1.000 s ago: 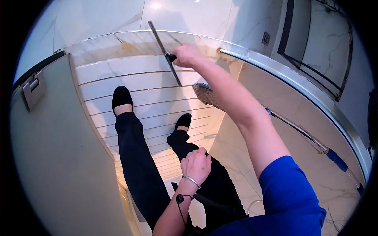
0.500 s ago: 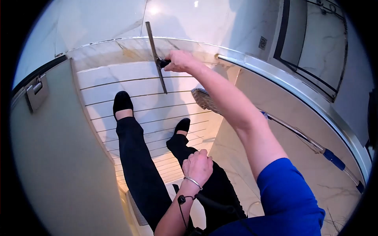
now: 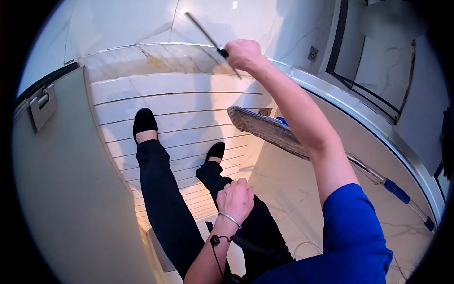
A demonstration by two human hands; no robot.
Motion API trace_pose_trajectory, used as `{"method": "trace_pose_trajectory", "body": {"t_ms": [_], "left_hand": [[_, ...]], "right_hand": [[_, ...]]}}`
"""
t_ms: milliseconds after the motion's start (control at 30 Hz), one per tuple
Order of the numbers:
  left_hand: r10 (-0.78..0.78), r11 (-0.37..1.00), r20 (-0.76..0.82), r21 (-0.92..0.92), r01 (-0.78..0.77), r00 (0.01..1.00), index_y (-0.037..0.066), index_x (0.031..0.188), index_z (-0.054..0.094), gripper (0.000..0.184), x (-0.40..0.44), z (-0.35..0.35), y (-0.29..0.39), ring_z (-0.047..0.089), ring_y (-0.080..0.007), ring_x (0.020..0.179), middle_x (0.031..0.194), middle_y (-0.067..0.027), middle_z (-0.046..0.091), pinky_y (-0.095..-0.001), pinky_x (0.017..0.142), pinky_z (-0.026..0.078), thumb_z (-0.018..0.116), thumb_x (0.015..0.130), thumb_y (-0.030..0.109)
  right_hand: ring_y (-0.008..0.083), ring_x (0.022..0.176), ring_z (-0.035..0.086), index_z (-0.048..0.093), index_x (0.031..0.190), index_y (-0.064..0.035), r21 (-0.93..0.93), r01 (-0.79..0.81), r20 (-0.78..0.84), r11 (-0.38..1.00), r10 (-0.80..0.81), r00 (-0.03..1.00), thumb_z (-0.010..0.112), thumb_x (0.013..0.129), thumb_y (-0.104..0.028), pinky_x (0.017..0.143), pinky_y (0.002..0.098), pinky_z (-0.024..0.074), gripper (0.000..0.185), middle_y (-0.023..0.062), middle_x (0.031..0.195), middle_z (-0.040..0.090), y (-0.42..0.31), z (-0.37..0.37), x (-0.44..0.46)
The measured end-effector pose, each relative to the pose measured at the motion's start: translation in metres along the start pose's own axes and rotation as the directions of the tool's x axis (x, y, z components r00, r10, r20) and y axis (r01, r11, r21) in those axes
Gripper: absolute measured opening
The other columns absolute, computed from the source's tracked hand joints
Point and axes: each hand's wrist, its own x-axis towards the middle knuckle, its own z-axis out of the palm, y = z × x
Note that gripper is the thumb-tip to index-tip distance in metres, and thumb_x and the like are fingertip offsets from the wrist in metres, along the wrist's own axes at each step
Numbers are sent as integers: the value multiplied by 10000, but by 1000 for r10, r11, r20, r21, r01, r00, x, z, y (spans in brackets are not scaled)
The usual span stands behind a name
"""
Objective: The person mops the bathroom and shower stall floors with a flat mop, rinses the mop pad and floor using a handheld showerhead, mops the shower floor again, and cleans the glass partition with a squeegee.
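Observation:
My right hand [image 3: 243, 55] is closed around the dark handle of a squeegee [image 3: 204, 34]. Its long thin blade slants over the marble curb [image 3: 123, 61], slightly smeared by motion; I cannot tell whether it touches the surface. My left hand [image 3: 235, 201], with a bracelet at the wrist, lies curled on my dark-trousered thigh [image 3: 257, 227]. Its fingertips and whatever may be inside them are hidden. Below my right forearm a flat mop [image 3: 269, 134] with a grey pad leans, partly covered by the arm.
My black shoes [image 3: 144, 119] stand on the grooved white floor [image 3: 175, 102]. To the left is a glass door [image 3: 66, 180] with a metal fitting [image 3: 43, 108]. A curved metal rail [image 3: 378, 131] runs along the right. The mop's pole [image 3: 396, 190] extends there, and a drain [image 3: 264, 112] lies beside the pad.
My right hand has moved up and to the right with the squeegee, whose blade now tilts more. More of the mop pad shows. My left hand stays on the thigh.

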Motion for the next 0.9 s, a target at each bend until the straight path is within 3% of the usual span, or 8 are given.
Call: {"method": "trace_pose_trajectory", "body": {"t_ms": [67,133,200,367,500,633,767,900], "left_hand": [[9,1000,9,-14,-9,1000,24,826,540,210,0,0,3,574,-309,771,784,-143,588,-430,649,447,562,771,225],[14,1000,16,-6,-13,1000,26,828,543,210,2,-3,5,575,-308,771,785,-142,589,-430,650,448,561,771,228],[-5,1000,27,17,4,1000,29,830,546,210,2,-3,7,576,-304,772,786,-140,591,-431,651,450,560,771,230],[-27,999,42,29,25,999,40,814,558,192,-1,0,4,577,-285,762,781,-128,598,-412,644,448,566,760,225],[-17,1000,12,3,17,1000,47,790,551,177,-2,0,3,576,-275,749,757,-119,593,-411,638,446,574,753,218],[-13,1000,-26,-23,12,1000,49,802,559,156,-2,-6,2,573,-287,734,748,-125,589,-406,630,450,582,753,196],[-17,999,-39,-36,16,999,48,807,562,149,-3,-10,2,570,-293,737,745,-130,586,-405,632,450,582,757,187],[-27,997,-55,-76,23,998,46,797,557,148,-2,-20,3,570,-298,728,742,-134,584,-411,629,448,583,757,186]], "right_hand": [[278,816,600,653,887,-147,31,99,149,995,-102,983,614,676,-316,697,379,475,273,104,854,635,-13,4,2],[290,810,597,656,905,-162,166,195,183,967,-224,957,652,645,-380,698,367,477,340,100,838,637,-23,36,11],[271,862,600,649,870,-119,189,139,208,972,-178,962,640,635,-253,737,383,481,270,101,921,638,-44,54,14],[227,862,608,649,858,-135,-39,314,240,949,-296,925,566,690,-137,704,415,437,187,57,905,638,-76,74,26],[219,881,603,649,883,-127,-133,423,258,896,-381,888,553,743,-126,728,462,418,170,42,922,639,-109,82,21],[235,908,594,640,947,-102,-161,391,310,906,-330,892,552,757,-136,750,457,411,212,56,970,626,-115,91,34],[234,902,589,640,869,-116,-107,320,318,941,-272,908,567,703,-107,786,402,392,181,67,893,630,-112,84,39],[215,933,575,641,923,-148,-199,371,218,907,-328,919,514,754,-96,841,458,317,217,44,922,628,-91,67,44]]}}
